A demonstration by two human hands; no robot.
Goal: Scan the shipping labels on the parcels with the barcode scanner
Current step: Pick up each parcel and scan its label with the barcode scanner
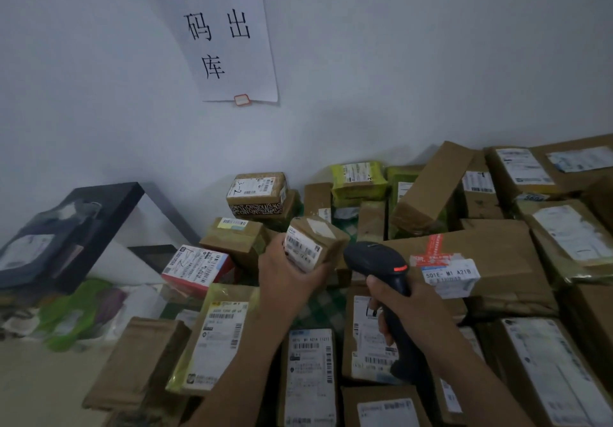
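Nearest the camera, two bare forearms extend over a pile of parcels. The right hand [394,307] is closed around the grip of a black barcode scanner [381,267], which has an orange strip on the side of its head; the scanner head is raised and sits just beside the parcel in the other hand. The left hand [288,277] is wrapped around a small brown box [318,244] from below and behind, fingers curled on its lower edge, holding it tilted above the pile with its white shipping label [302,249] turned toward the camera and to the left of the scanner head. Below the hands lie flat cardboard parcels with white barcode labels facing up, among them a yellowish bag parcel [215,333] at lower left and a tall white-labelled box [310,370] at the bottom centre. To the right sits a large flat carton [491,254] with red tape and a white label. To the left lies a red and white box [195,270]. Further back, a small taped box [257,191] rests on top of another box, with yellow-green parcels [360,178] beside it and a brown box leaning at an angle. At far left stands a black frame-like object [109,201]. On the white wall [431,62] behind hangs a paper sign [225,28] with large black characters.
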